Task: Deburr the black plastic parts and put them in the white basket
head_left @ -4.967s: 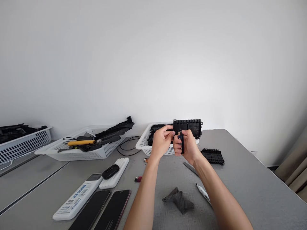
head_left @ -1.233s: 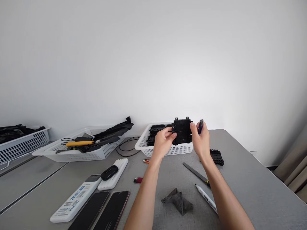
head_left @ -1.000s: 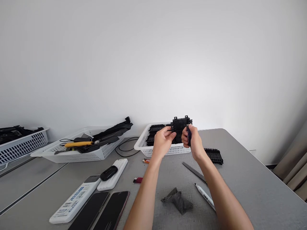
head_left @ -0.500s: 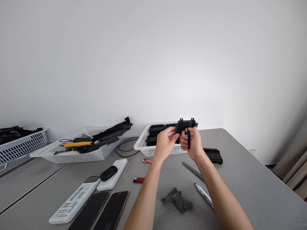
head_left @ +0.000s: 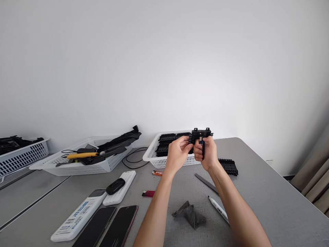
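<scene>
My left hand (head_left: 178, 151) is closed on the left end of a black plastic part (head_left: 205, 133), which has toothed edges and two small lugs on top. It is held up in front of the white basket. In my right hand (head_left: 208, 155) is a dark lighter (head_left: 201, 141), upright, with the fingers wrapped round it and the thumb near its top. A small orange glow shows just above the lighter, against the black part. Some of the part is hidden behind my fingers.
Behind my hands stands a white basket (head_left: 151, 160) of similar black parts; another black part (head_left: 228, 167) lies to the right. Nearby are an orange lighter (head_left: 157, 173), a red lighter (head_left: 148, 193), a grey strip (head_left: 205, 182), a marker (head_left: 218, 210) and a grey cloth (head_left: 189, 215). Phones lie left.
An orange glow has appeared at the top of the lighter in my right hand. Both hands keep nearly the same place, and the black part has shifted very slightly right.
</scene>
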Demonstrator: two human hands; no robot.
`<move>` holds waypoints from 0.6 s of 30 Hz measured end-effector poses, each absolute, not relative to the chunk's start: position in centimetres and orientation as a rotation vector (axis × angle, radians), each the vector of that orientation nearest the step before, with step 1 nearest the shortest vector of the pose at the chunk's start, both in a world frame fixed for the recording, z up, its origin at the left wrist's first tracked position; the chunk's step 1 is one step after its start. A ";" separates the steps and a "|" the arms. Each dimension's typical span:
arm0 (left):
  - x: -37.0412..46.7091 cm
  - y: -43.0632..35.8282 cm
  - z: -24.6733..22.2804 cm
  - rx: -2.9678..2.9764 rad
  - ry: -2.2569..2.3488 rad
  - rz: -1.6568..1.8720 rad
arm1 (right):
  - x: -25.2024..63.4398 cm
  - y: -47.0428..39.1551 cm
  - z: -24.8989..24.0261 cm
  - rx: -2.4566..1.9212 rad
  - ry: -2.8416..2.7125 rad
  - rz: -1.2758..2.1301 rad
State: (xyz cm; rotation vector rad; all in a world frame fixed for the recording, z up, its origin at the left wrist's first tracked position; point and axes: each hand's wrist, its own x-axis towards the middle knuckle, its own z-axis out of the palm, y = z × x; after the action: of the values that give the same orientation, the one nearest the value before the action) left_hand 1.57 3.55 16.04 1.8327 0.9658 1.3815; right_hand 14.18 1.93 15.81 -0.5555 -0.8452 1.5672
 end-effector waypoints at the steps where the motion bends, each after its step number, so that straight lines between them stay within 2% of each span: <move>1: 1.6 3.5 16.0 1.830 0.968 1.382 | 14.2 1.9 15.8 -0.545 -0.838 1.563; 11: 1.2 3.5 16.2 1.834 1.014 1.429 | 14.7 2.0 15.9 -0.481 -0.801 1.535; 18: 1.3 3.6 16.4 1.868 0.995 1.406 | 14.3 1.5 16.3 -0.558 -1.060 1.599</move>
State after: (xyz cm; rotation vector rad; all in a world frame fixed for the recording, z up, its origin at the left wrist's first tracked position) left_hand 1.34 3.56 16.37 1.8677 0.9949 1.4062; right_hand 14.33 1.46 16.31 -0.5582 -1.0596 1.5994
